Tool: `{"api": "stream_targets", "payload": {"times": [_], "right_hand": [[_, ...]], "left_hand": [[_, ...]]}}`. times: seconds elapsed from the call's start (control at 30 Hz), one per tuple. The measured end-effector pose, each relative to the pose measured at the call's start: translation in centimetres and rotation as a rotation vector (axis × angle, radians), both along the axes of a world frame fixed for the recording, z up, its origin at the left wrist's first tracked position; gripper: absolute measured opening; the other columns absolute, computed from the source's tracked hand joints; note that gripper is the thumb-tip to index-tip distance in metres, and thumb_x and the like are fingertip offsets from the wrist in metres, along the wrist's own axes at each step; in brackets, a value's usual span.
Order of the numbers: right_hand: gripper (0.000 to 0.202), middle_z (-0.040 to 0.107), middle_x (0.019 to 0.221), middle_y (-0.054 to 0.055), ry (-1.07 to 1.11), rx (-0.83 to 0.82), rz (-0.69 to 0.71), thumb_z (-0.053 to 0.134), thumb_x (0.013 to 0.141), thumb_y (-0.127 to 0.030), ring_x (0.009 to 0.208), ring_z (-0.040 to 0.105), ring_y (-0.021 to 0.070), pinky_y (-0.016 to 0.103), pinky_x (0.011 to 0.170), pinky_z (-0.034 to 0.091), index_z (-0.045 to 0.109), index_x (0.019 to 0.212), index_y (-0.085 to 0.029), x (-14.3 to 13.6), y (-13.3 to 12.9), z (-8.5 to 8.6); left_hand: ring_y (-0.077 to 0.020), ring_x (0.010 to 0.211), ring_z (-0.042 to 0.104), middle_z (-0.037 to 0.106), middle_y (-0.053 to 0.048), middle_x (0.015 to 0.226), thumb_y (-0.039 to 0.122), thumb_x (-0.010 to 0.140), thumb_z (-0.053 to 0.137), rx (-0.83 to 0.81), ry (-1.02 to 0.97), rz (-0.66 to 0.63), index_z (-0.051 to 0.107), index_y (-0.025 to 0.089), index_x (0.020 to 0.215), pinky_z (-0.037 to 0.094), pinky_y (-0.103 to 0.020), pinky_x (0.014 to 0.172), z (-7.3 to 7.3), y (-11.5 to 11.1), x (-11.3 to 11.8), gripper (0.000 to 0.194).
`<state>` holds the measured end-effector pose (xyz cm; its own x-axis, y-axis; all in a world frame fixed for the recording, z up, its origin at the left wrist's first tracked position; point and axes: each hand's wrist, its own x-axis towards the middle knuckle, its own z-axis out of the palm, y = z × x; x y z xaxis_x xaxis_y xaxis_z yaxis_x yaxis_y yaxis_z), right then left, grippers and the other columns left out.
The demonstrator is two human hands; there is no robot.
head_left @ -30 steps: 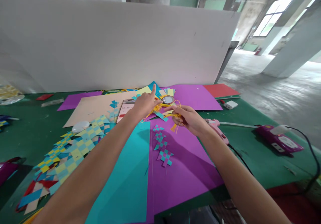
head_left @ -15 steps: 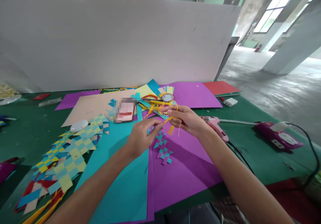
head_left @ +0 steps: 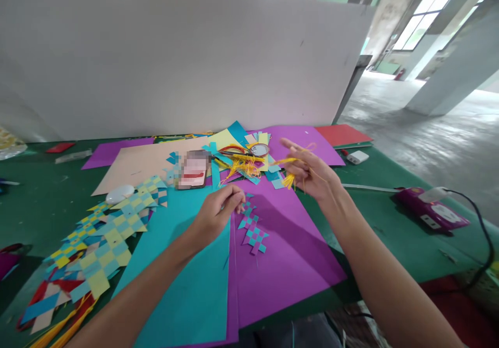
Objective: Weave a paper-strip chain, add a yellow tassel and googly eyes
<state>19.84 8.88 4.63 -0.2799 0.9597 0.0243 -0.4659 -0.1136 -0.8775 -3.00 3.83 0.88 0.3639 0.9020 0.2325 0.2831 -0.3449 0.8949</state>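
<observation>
My right hand (head_left: 312, 174), its fingers partly spread, holds a yellow tassel (head_left: 288, 181) with its thin cord looped around the fingers. One cord end sticks out to the left. My left hand (head_left: 219, 210) is apart from it, with fingers curled in and nothing visible in them. Just right of my left hand, a woven purple-and-teal paper piece (head_left: 255, 234) lies on a purple sheet (head_left: 288, 265). Under my left wrist is a teal sheet (head_left: 187, 291). Behind the hands lie more yellow tassels (head_left: 241, 167) in a loose heap.
Woven paper pieces (head_left: 115, 241) pile up at left beside a white mouse-shaped object (head_left: 120, 194). A phone (head_left: 195, 170) lies at centre. A roll of tape (head_left: 259, 150) sits behind the tassels. At right are a purple power strip (head_left: 432, 210) and a white plug adapter (head_left: 357, 157).
My right hand has moved right and up with the yellow tassel, drawing its cord away from my left hand. My left hand stays near its place, fingers curled.
</observation>
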Motion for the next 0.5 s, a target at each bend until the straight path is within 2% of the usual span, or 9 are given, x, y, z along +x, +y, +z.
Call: {"api": "stream_targets", "payload": {"times": [0.1, 0.2, 0.33, 0.4, 0.5], "right_hand": [[0.03, 0.019, 0.049, -0.012, -0.063, 0.046, 0.103, 0.065, 0.08, -0.025, 0.043, 0.014, 0.0037, 0.018, 0.038, 0.016, 0.065, 0.109, -0.017, -0.9, -0.6, -0.5], [0.033, 0.037, 0.049, -0.009, -0.211, 0.204, 0.183, 0.061, 0.084, -0.029, 0.044, 0.033, 0.0045, 0.019, 0.043, 0.027, 0.062, 0.115, -0.018, -3.0, -1.7, -1.2], [0.036, 0.057, 0.058, -0.004, -0.44, 0.413, 0.141, 0.061, 0.085, -0.03, 0.051, 0.052, 0.0088, 0.022, 0.046, 0.038, 0.06, 0.119, -0.018, -4.8, -2.7, -1.7], [0.037, 0.062, 0.063, -0.002, -0.504, 0.439, 0.129, 0.062, 0.083, -0.027, 0.055, 0.057, 0.0108, 0.023, 0.048, 0.041, 0.059, 0.12, -0.018, -5.0, -2.9, -1.8], [0.041, 0.069, 0.072, 0.001, -0.593, 0.448, 0.182, 0.061, 0.084, -0.028, 0.064, 0.063, 0.0139, 0.025, 0.053, 0.044, 0.057, 0.124, -0.02, -4.8, -3.0, -1.6]], "left_hand": [[-0.0152, 0.069, 0.058, 0.06, -0.003, 0.074, 0.041, 0.095, 0.04, -0.061, -0.11, -0.022, 0.06, 0.016, 0.082, 0.046, -0.027, 0.068, -0.2, 0.1, 0.1, 0.035], [-0.0165, 0.073, 0.06, 0.064, -0.006, 0.08, 0.044, 0.092, 0.047, -0.109, -0.216, -0.061, 0.064, 0.014, 0.088, 0.048, -0.029, 0.069, -0.3, 0.0, 0.5, 0.035], [-0.0134, 0.068, 0.057, 0.063, -0.002, 0.076, 0.037, 0.086, 0.06, -0.055, -0.312, 0.078, 0.067, 0.016, 0.087, 0.047, -0.026, 0.065, -0.6, -0.1, 0.7, 0.022], [-0.0119, 0.067, 0.055, 0.062, 0.0, 0.075, 0.031, 0.085, 0.063, -0.017, -0.328, 0.128, 0.067, 0.017, 0.082, 0.045, -0.024, 0.065, -0.7, 0.0, 0.6, 0.015], [-0.0113, 0.067, 0.055, 0.062, 0.001, 0.072, 0.028, 0.083, 0.065, -0.032, -0.379, 0.131, 0.066, 0.018, 0.077, 0.045, -0.023, 0.065, -0.8, 0.1, 0.4, 0.013]]}}
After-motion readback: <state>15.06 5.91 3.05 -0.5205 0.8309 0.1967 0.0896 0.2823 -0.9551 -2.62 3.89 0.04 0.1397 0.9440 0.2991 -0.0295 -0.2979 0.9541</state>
